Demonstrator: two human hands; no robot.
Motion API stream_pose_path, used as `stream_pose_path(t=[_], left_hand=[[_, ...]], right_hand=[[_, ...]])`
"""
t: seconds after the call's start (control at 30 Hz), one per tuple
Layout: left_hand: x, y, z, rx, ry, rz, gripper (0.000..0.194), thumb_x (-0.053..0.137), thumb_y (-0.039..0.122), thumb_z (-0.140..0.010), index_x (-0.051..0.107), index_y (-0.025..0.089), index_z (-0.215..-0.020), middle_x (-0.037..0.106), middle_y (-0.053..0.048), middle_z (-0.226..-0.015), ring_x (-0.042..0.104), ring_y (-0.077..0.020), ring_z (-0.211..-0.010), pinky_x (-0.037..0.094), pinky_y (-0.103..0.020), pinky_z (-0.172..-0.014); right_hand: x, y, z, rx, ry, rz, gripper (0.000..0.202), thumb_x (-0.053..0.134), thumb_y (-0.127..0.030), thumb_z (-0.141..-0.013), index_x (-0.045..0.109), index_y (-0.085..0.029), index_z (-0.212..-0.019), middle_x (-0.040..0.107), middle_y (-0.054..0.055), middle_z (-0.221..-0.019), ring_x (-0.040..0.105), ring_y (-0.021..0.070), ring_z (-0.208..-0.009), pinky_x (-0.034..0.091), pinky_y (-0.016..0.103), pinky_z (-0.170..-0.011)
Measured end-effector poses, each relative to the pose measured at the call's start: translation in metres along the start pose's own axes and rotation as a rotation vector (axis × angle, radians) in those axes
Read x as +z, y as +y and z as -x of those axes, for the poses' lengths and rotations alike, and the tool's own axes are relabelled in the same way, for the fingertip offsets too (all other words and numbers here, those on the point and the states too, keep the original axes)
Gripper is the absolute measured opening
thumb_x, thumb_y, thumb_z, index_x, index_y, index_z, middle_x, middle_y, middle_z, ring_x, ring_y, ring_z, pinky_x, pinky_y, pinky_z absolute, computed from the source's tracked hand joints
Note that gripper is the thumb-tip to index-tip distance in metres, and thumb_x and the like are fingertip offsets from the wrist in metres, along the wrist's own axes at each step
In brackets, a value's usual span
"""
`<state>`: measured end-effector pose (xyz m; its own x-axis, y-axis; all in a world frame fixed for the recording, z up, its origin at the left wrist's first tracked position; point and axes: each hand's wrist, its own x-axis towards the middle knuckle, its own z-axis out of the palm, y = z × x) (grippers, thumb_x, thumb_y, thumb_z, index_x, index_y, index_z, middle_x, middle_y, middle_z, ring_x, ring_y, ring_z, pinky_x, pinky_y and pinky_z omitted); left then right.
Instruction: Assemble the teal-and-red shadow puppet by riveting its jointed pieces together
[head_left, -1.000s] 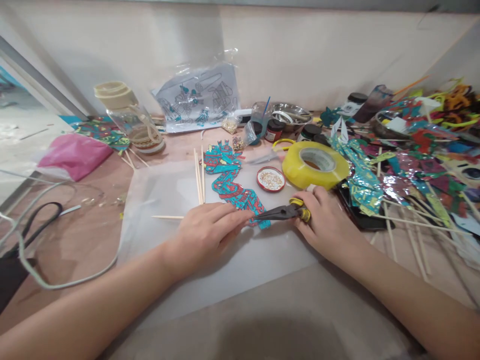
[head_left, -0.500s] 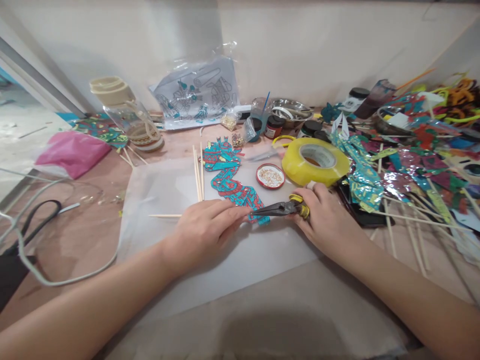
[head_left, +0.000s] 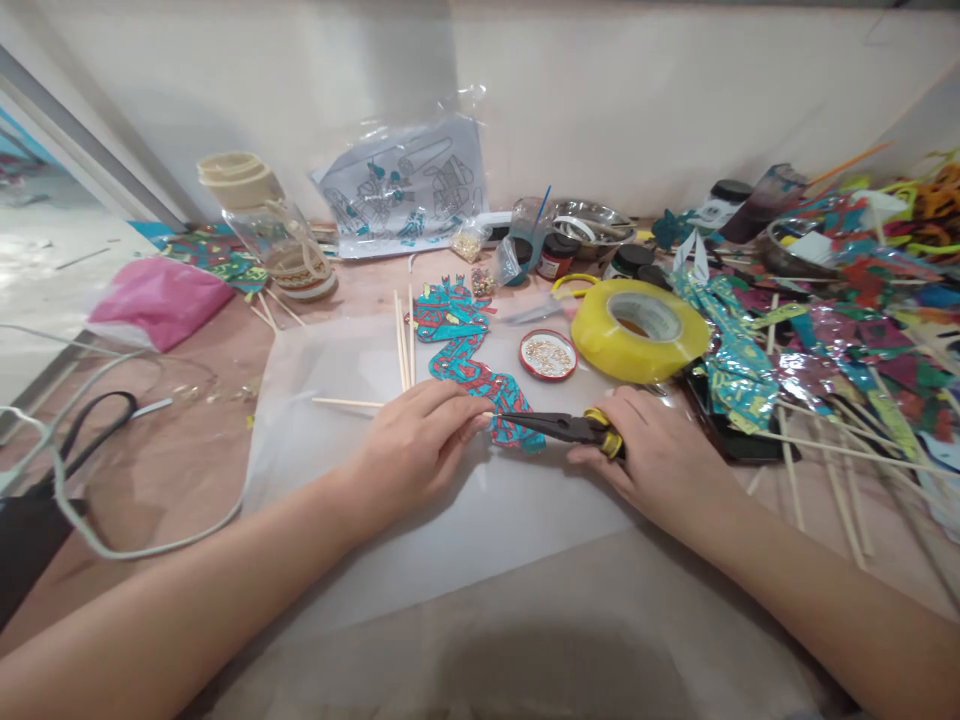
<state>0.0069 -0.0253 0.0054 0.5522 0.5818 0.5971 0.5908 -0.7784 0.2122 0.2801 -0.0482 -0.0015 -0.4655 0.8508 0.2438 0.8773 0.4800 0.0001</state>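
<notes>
My left hand (head_left: 427, 437) is closed around a thin wooden stick (head_left: 341, 402), whose far end sticks out to the left and whose tip shows at my fingertips. In my right hand (head_left: 652, 450) are pliers (head_left: 551, 427) with yellow handles, their jaws pointing left at the stick's tip. Whether the jaws touch it is too small to tell. Just behind the pliers lies a blue and red patterned cut-out figure (head_left: 480, 375) on a translucent sheet (head_left: 360, 540). A red-rimmed lid (head_left: 547, 355) of small metal bits sits behind the pliers. Several sticks (head_left: 405, 340) lie left of the figure.
A big yellow tape roll (head_left: 641, 330) is behind my right hand. Shiny cut-outs (head_left: 739, 370), a black phone (head_left: 735, 430) and loose sticks crowd the right. At the back stand a bottle (head_left: 277, 225) and paint jars (head_left: 555, 257). A white cable (head_left: 150, 553) and pink bag (head_left: 161, 300) lie left.
The whole view has shifted, so things appear a little farther right. The stick's tip now shows between my left fingertips and the pliers' jaws. Both hands keep their hold.
</notes>
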Motion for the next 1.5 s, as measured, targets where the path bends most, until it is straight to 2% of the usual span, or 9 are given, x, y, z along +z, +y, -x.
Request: stream_pose_path(t=[0.2, 0.53, 0.83, 1.0, 1.1, 1.17, 1.23, 1.4, 1.5], left_hand=[[0.000, -0.004, 0.002, 0.046, -0.007, -0.013, 0.015, 0.050, 0.018, -0.093, 0.065, 0.016, -0.094, 0.068, -0.004, -0.081, 0.061, -0.0150, -0.072, 0.050, -0.027, -0.066], [-0.003, -0.008, 0.007, 0.187, -0.036, -0.204, 0.019, 0.053, 0.012, -0.089, 0.061, 0.016, -0.106, 0.069, -0.003, -0.089, 0.060, -0.0169, -0.075, 0.049, -0.030, -0.068], [-0.002, -0.002, 0.000, 0.075, 0.014, -0.137, 0.014, 0.049, 0.018, -0.094, 0.063, 0.017, -0.095, 0.069, -0.001, -0.076, 0.058, -0.0145, -0.063, 0.045, -0.027, -0.062], [-0.002, -0.002, -0.001, 0.000, 0.008, -0.043, 0.020, 0.043, 0.023, -0.097, 0.062, 0.016, -0.094, 0.071, -0.001, -0.077, 0.059, -0.0141, -0.063, 0.045, -0.026, -0.060], [0.000, -0.003, -0.002, -0.001, -0.014, -0.011, 0.019, 0.045, 0.024, -0.097, 0.061, 0.016, -0.091, 0.072, -0.001, -0.081, 0.060, -0.0138, -0.065, 0.045, -0.025, -0.062], [0.001, -0.003, -0.002, 0.007, -0.025, -0.010, 0.019, 0.045, 0.024, -0.097, 0.061, 0.016, -0.091, 0.072, -0.002, -0.082, 0.061, -0.0138, -0.067, 0.045, -0.025, -0.063], [0.001, -0.004, -0.001, 0.006, -0.034, -0.020, 0.021, 0.044, 0.024, -0.098, 0.062, 0.016, -0.092, 0.071, -0.002, -0.080, 0.062, -0.0140, -0.068, 0.045, -0.024, -0.062], [0.002, -0.006, 0.002, -0.031, -0.070, 0.007, 0.022, 0.043, 0.027, -0.098, 0.063, 0.018, -0.098, 0.070, -0.003, -0.083, 0.065, -0.0156, -0.074, 0.049, -0.025, -0.065], [0.003, -0.006, 0.004, -0.043, -0.067, 0.027, 0.022, 0.043, 0.026, -0.098, 0.062, 0.016, -0.100, 0.070, -0.005, -0.089, 0.066, -0.0169, -0.079, 0.050, -0.027, -0.069]], right_hand=[[-0.001, -0.002, 0.002, -0.002, 0.016, -0.036, 0.051, 0.037, -0.066, -0.089, 0.054, -0.017, -0.084, 0.059, 0.009, -0.078, 0.056, 0.0242, -0.072, 0.037, 0.034, -0.064], [-0.014, -0.008, 0.009, 0.096, -0.194, -0.129, 0.042, 0.044, -0.060, -0.091, 0.051, -0.019, -0.085, 0.060, 0.006, -0.081, 0.057, 0.0224, -0.074, 0.037, 0.033, -0.065], [-0.008, -0.007, 0.004, 0.062, -0.102, -0.022, 0.013, 0.054, -0.030, -0.088, 0.050, -0.018, -0.088, 0.056, 0.006, -0.085, 0.053, 0.0246, -0.083, 0.038, 0.034, -0.072], [-0.004, -0.001, 0.001, 0.021, -0.118, -0.034, 0.032, 0.061, -0.049, -0.084, 0.053, -0.018, -0.086, 0.056, 0.007, -0.088, 0.052, 0.0265, -0.085, 0.041, 0.037, -0.073], [-0.006, 0.002, -0.001, -0.013, -0.164, -0.121, 0.050, 0.066, -0.061, -0.075, 0.055, -0.017, -0.097, 0.058, 0.009, -0.095, 0.054, 0.0283, -0.091, 0.044, 0.039, -0.077], [-0.014, 0.002, 0.002, -0.042, -0.172, -0.181, 0.053, 0.066, -0.058, -0.078, 0.054, -0.017, -0.109, 0.060, 0.011, -0.104, 0.055, 0.0289, -0.099, 0.044, 0.040, -0.082], [-0.031, 0.001, 0.008, -0.062, -0.145, -0.230, 0.040, 0.059, -0.048, -0.087, 0.053, -0.019, -0.115, 0.061, 0.010, -0.111, 0.057, 0.0269, -0.105, 0.044, 0.039, -0.087], [-0.078, -0.010, 0.019, -0.100, -0.051, -0.319, 0.013, 0.051, -0.033, -0.093, 0.058, -0.026, -0.102, 0.069, 0.000, -0.097, 0.064, 0.0180, -0.090, 0.046, 0.029, -0.078], [-0.079, -0.022, 0.001, -0.094, -0.004, -0.380, 0.007, 0.054, -0.024, -0.091, 0.060, -0.024, -0.094, 0.070, -0.001, -0.088, 0.065, 0.0146, -0.079, 0.046, 0.026, -0.071]])
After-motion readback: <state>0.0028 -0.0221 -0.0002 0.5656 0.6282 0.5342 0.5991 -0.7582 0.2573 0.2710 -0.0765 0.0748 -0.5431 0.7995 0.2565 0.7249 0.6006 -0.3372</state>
